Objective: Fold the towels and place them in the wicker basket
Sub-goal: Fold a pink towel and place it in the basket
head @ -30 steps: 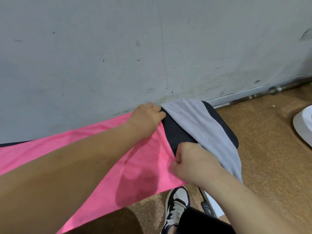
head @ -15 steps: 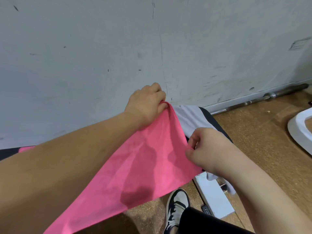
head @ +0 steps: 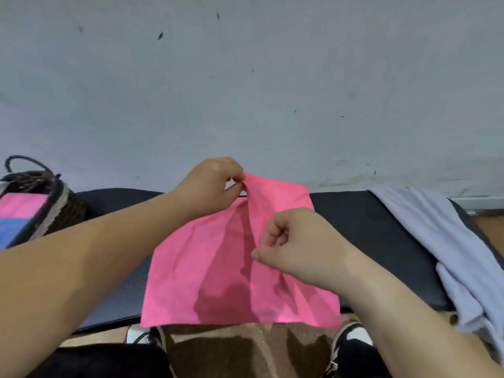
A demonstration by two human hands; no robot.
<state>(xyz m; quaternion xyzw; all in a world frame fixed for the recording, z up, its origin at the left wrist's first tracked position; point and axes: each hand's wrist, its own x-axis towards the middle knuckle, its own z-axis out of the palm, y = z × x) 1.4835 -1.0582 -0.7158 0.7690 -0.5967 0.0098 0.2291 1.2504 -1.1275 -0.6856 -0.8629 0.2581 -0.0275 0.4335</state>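
A pink towel (head: 207, 271) lies folded over on the black padded bench (head: 362, 230), its near edge hanging past the bench front. My left hand (head: 212, 186) pinches the towel's far corner and holds it slightly raised. My right hand (head: 297, 246) is closed on the towel's upper layer near the middle right. A grey towel (head: 447, 241) is draped over the bench's right end. The dark wicker basket (head: 58, 211) stands at the left end of the bench, with a folded pink towel (head: 21, 205) and a blue one (head: 11, 230) inside.
A pale wall (head: 245, 91) runs right behind the bench. Below the bench front are brown floor (head: 245, 347) and my black-and-white shoes (head: 351, 334). The basket's dark handle (head: 24, 160) arches above its rim.
Both hands carried the pink towel's right end over to the left, folding it in half. My view swung left, bringing the basket into sight.
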